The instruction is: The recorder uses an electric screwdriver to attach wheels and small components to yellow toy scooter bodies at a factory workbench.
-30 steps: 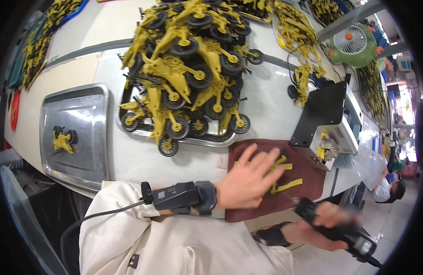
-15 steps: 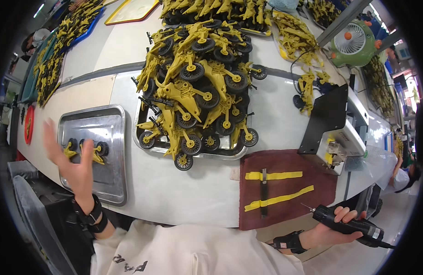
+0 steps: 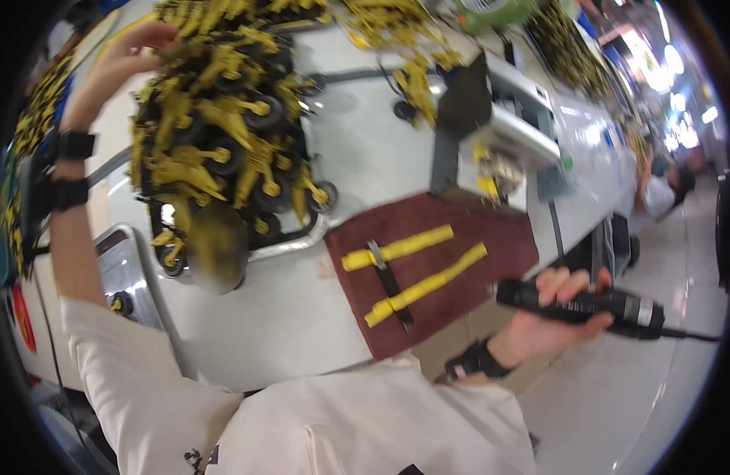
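My right hand (image 3: 559,307) is wrapped around a black electric screwdriver (image 3: 610,310), held level at the lower right with its tip toward the maroon mat and its cord trailing right. My left hand (image 3: 131,55) reaches far forward at the upper left, fingers apart and slightly bent, at the far left edge of a heap of yellow toy motorcycle parts (image 3: 214,162) with black wheels. Nothing shows in that hand; whether its fingertips touch the parts cannot be made out. The heap fills a metal tray (image 3: 294,244). A blurred oval patch hides the heap's near edge.
On the maroon mat (image 3: 436,237) lie two yellow strips (image 3: 428,283) and a dark bar. Behind it stands a white machine with a black panel (image 3: 464,119). A second metal tray (image 3: 127,261) is beside my left arm. More yellow parts (image 3: 389,24) lie at the back, near a green fan (image 3: 496,12).
My left hand has moved from above the left tray forward to the far side of the heap. The view has turned to the right. The screwdriver stays in my right hand.
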A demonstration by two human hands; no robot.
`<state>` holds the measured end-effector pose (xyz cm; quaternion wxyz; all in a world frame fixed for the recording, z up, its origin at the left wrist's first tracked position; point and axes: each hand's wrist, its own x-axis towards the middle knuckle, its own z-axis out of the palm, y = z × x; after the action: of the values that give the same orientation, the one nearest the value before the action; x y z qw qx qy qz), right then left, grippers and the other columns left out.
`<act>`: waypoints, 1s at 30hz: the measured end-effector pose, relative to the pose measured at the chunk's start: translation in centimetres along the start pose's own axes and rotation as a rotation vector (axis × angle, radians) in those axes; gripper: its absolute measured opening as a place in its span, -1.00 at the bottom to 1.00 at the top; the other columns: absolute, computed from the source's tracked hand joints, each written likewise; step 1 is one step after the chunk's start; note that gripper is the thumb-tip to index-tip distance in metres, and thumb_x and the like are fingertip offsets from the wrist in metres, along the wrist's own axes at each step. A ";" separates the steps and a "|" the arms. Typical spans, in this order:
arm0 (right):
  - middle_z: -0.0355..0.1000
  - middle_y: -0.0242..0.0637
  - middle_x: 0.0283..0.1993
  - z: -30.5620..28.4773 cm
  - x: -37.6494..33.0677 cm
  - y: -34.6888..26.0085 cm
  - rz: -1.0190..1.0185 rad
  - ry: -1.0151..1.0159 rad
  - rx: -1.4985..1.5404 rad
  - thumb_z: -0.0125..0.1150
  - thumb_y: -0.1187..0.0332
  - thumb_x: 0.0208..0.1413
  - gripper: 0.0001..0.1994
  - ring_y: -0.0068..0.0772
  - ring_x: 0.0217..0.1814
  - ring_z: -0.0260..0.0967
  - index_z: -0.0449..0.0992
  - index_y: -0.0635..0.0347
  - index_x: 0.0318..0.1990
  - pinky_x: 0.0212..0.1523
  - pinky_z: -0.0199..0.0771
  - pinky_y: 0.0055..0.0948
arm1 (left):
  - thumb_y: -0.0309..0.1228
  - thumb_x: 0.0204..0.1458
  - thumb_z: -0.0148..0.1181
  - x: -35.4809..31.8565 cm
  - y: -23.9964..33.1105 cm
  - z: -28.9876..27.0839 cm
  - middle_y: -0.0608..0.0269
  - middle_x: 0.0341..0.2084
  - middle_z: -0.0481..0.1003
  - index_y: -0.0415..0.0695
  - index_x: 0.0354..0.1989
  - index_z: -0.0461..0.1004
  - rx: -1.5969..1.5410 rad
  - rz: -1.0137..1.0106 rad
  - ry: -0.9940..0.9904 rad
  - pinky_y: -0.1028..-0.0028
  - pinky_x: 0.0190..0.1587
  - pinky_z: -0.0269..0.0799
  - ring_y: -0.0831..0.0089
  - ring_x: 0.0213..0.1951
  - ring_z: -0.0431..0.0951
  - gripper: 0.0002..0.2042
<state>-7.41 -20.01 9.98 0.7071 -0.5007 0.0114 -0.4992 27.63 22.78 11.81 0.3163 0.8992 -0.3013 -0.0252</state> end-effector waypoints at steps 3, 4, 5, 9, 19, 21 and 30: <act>0.26 -0.28 -0.60 0.8 2.3 1.3 -0.104 -0.038 -0.080 -0.09 -0.22 0.06 -0.34 -0.42 -0.72 0.16 0.14 0.21 0.04 -0.62 0.20 -0.39 | -0.28 -0.06 0.05 -2.1 5.2 -0.9 0.24 0.04 0.30 0.04 0.21 0.18 -0.078 0.032 0.227 0.49 0.09 0.20 0.43 0.15 0.20 -0.44; 0.28 -0.27 -0.60 1.1 2.9 1.6 -0.134 -0.057 -0.090 -0.09 -0.23 0.05 -0.34 -0.41 -0.71 0.18 0.14 0.21 0.04 -0.62 0.22 -0.38 | -0.34 -0.12 0.06 -1.7 3.0 -1.3 0.24 0.15 0.22 0.01 0.24 0.14 0.236 0.110 0.206 0.46 0.16 0.13 0.40 0.25 0.07 -0.37; 0.29 -0.25 -0.61 1.6 3.5 2.0 -0.149 -0.066 -0.093 -0.10 -0.24 0.04 -0.32 -0.39 -0.72 0.19 0.12 0.22 0.03 -0.63 0.23 -0.38 | -0.36 -0.16 0.05 -1.9 2.2 -0.8 0.24 0.18 0.19 -0.01 0.25 0.13 0.127 0.035 0.099 0.46 0.16 0.12 0.41 0.26 0.05 -0.35; 0.23 -0.34 -0.60 1.9 4.1 1.6 -0.148 -0.088 -0.159 -0.12 -0.23 0.03 -0.38 -0.44 -0.68 0.11 0.20 0.15 -0.01 -0.53 0.13 -0.38 | -0.21 -0.25 0.02 -0.5 2.3 1.7 0.13 0.10 0.28 -0.10 0.24 0.10 -0.105 -0.159 -0.238 0.41 0.22 -0.02 0.35 0.18 0.17 -0.27; 0.23 -0.33 -0.61 0.3 3.6 1.3 -0.083 -0.010 -0.162 -0.14 -0.23 0.07 -0.36 -0.46 -0.70 0.14 0.14 0.20 0.02 -0.58 0.18 -0.41 | -0.45 0.13 -0.06 -1.9 1.2 2.8 0.19 -0.39 0.52 -0.21 0.00 0.38 0.150 0.160 0.241 0.61 -0.24 0.32 0.62 -0.35 0.42 -0.72; 0.21 -0.34 -0.62 0.7 3.6 1.4 -0.117 0.041 -0.269 -0.13 -0.24 0.05 -0.35 -0.47 -0.69 0.14 0.17 0.19 0.02 -0.57 0.16 -0.44 | -0.46 0.13 -0.05 -3.0 2.7 1.7 0.08 -0.25 0.53 -0.22 0.00 0.38 0.238 0.061 0.356 0.59 -0.19 0.35 0.58 -0.28 0.48 -0.73; 0.29 -0.30 -0.58 3.6 7.5 2.0 -0.269 0.002 -0.286 -0.09 -0.19 0.05 -0.43 -0.41 -0.61 0.16 0.27 0.16 -0.06 -0.48 0.21 -0.35 | -0.60 -0.29 0.17 -12.8 21.9 18.0 0.28 -0.70 0.35 -0.28 0.03 0.34 0.040 0.349 0.235 0.39 -0.49 0.29 0.26 -0.61 0.40 -0.46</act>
<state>-0.39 -22.87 13.96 0.5554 -0.5927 0.0160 -0.5832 1.39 6.37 8.37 0.3311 0.8361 -0.4140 0.1411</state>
